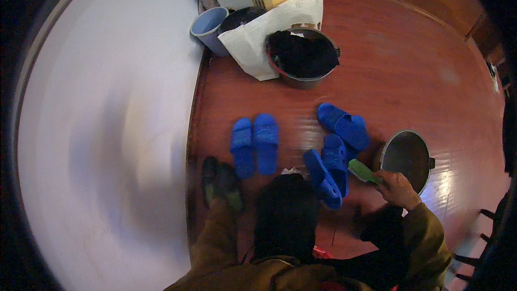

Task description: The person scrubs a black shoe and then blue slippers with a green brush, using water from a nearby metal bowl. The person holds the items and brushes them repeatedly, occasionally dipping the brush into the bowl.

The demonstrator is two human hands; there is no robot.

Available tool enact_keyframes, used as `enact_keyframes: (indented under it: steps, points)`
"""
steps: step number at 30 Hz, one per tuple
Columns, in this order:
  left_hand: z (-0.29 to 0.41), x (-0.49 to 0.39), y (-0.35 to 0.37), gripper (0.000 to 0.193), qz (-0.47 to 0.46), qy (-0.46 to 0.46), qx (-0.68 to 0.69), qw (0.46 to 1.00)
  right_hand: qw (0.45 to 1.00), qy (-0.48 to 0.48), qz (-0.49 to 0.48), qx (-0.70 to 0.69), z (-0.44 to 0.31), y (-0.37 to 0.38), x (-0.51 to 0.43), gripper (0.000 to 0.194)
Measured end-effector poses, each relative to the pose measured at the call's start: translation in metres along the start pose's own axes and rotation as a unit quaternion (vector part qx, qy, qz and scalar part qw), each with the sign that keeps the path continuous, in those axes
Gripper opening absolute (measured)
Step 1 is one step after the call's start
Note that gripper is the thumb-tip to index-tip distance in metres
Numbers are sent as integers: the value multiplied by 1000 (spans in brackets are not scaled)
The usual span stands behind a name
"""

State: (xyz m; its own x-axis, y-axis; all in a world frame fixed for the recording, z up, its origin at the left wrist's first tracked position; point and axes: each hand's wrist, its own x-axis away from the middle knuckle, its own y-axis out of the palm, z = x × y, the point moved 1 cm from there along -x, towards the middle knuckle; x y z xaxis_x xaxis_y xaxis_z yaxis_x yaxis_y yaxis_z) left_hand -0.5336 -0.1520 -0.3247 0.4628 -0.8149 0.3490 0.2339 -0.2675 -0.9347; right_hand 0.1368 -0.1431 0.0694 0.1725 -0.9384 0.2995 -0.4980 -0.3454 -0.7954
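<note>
My right hand (398, 189) grips a green scrubbing brush (362, 170) by its handle. The brush is just left of a grey metal bucket (406, 157) and close to several jumbled blue slippers (334, 159). Low against the wall, my left hand (218, 203) is at the near end of a pair of dark slippers with green parts (222, 180). Shadow and the sleeve hide its fingers, so its hold is unclear. A pair of blue slide slippers (254, 145) lies side by side, just beyond the dark pair.
A white wall (113, 89) bounds my left side. Farther off, a bucket of black cloth (305, 83) stands by a white sack (252, 42) and a light blue bin (211, 28). Dark furniture legs (466, 259) show at lower right. The floor (396, 76) is reddish-brown boards.
</note>
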Motion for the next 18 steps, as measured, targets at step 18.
enact_keyframes:
  steps: [18]
  points:
    - [238, 16, -192, 26, 117, 285, 177, 935, 998, 49, -4, 40, -2, -3, 34, 33]
